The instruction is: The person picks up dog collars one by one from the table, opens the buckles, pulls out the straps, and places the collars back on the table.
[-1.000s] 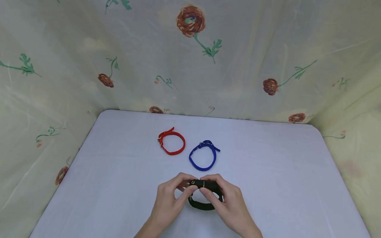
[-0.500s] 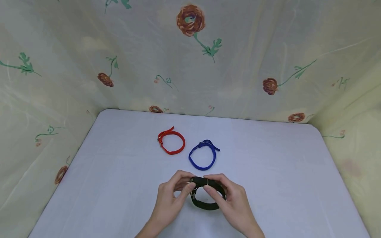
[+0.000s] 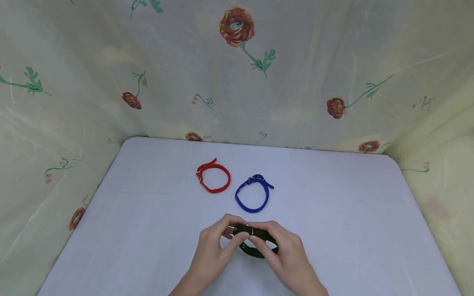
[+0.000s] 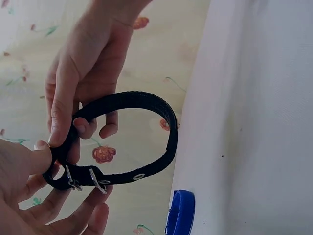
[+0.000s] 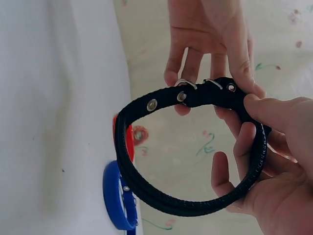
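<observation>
Both hands hold a black pet collar (image 5: 176, 206), buckled into a loop, above the near part of the table. In the head view my left hand (image 3: 211, 250) pinches the buckle end between thumb and fingers. My right hand (image 3: 290, 255) pinches the strap right beside it, the two thumbs almost meeting. The left wrist view shows the metal buckle (image 4: 73, 178) and a D-ring (image 4: 99, 182) above the left fingers. Metal eyelets (image 5: 152, 105) dot the band in the right wrist view. The fingertips behind the strap are partly hidden.
Beyond the hands a blue collar (image 3: 253, 211) lies buckled on the white table (image 3: 333, 205). A red collar (image 3: 214, 190) lies farther back, to its left. A flowered curtain (image 3: 296, 82) stands along the table's back and sides.
The black collar shifted slightly right, then back left. Its loop is now tilted and looks flatter in the head view, and the left thumb has moved along the strap toward the right thumb.
</observation>
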`<act>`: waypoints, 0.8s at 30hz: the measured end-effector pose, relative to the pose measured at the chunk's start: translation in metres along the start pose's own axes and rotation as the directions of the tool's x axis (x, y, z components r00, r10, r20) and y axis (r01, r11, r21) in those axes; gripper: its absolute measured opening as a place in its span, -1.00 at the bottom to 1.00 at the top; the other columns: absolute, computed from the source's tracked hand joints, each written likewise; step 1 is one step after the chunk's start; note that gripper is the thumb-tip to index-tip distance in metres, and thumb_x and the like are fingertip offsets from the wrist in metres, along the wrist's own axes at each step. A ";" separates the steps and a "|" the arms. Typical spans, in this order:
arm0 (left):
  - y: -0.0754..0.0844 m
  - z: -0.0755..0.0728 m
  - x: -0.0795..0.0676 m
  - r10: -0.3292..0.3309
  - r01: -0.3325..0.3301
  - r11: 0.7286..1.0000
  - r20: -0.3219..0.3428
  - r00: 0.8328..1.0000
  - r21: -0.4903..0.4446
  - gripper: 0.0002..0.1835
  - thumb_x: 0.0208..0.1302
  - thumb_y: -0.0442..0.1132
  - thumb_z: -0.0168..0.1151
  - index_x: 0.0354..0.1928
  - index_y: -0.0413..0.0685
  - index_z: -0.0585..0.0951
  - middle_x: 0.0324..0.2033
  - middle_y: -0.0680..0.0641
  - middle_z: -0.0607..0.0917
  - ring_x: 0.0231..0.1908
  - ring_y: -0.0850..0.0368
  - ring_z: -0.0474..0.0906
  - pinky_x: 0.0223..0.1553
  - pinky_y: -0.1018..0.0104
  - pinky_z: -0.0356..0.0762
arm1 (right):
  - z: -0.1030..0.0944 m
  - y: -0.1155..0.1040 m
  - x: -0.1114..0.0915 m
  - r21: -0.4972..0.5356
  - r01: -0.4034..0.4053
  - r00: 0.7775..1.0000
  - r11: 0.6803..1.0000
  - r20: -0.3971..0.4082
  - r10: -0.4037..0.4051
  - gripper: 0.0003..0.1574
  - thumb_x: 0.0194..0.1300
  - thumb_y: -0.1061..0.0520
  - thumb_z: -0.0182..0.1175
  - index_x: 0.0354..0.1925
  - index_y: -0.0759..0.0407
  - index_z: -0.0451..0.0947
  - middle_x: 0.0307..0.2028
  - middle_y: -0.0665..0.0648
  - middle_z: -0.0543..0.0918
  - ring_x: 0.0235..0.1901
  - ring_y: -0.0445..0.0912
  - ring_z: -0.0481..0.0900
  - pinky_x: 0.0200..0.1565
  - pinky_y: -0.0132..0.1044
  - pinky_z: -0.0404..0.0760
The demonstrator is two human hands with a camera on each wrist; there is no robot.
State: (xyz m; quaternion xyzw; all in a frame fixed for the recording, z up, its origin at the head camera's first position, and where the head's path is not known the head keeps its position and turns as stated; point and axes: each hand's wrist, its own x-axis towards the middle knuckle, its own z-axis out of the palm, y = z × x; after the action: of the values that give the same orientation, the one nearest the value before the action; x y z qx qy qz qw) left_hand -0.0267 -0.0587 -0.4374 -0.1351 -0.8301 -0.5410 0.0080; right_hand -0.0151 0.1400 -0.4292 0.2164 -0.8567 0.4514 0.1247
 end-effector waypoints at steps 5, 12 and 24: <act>0.001 0.000 -0.001 0.029 -0.029 0.999 -0.040 0.999 0.015 -0.82 0.47 -0.03 0.37 0.04 0.27 0.67 -0.10 0.23 0.82 -0.14 0.28 0.79 -0.15 0.38 0.74 | 0.002 -0.003 0.000 -0.050 0.071 0.997 0.996 -0.033 -0.072 -0.55 0.41 0.28 0.42 0.20 -0.02 0.66 -0.01 -0.10 0.79 -0.10 -0.25 0.81 -0.08 -0.58 0.71; 0.003 -0.002 -0.003 -0.043 0.038 0.995 -0.054 0.998 -0.092 -0.84 0.47 -0.13 0.37 0.01 0.28 0.66 -0.11 0.20 0.81 -0.15 0.23 0.84 -0.15 0.37 0.75 | 0.003 -0.003 -0.001 -0.006 -0.013 0.999 1.000 -0.045 0.013 -0.61 0.41 0.22 0.44 0.14 -0.05 0.65 -0.05 -0.12 0.81 -0.13 -0.30 0.79 -0.12 -0.54 0.72; 0.000 -0.006 -0.003 -0.099 0.099 0.974 0.009 0.995 -0.203 -0.86 0.57 -0.14 0.28 0.06 0.16 0.58 -0.04 -0.03 0.85 -0.11 0.16 0.87 -0.17 0.36 0.76 | -0.002 0.000 0.000 0.029 -0.050 0.998 0.998 -0.038 0.051 -0.69 0.43 0.21 0.43 0.10 0.01 0.71 -0.09 -0.09 0.86 -0.19 -0.34 0.78 -0.24 -0.53 0.71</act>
State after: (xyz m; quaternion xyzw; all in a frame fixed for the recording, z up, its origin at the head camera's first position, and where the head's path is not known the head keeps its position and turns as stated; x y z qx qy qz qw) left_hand -0.0249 -0.0645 -0.4357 -0.0932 -0.7761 -0.6228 -0.0321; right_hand -0.0146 0.1415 -0.4280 0.1877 -0.8528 0.4705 0.1270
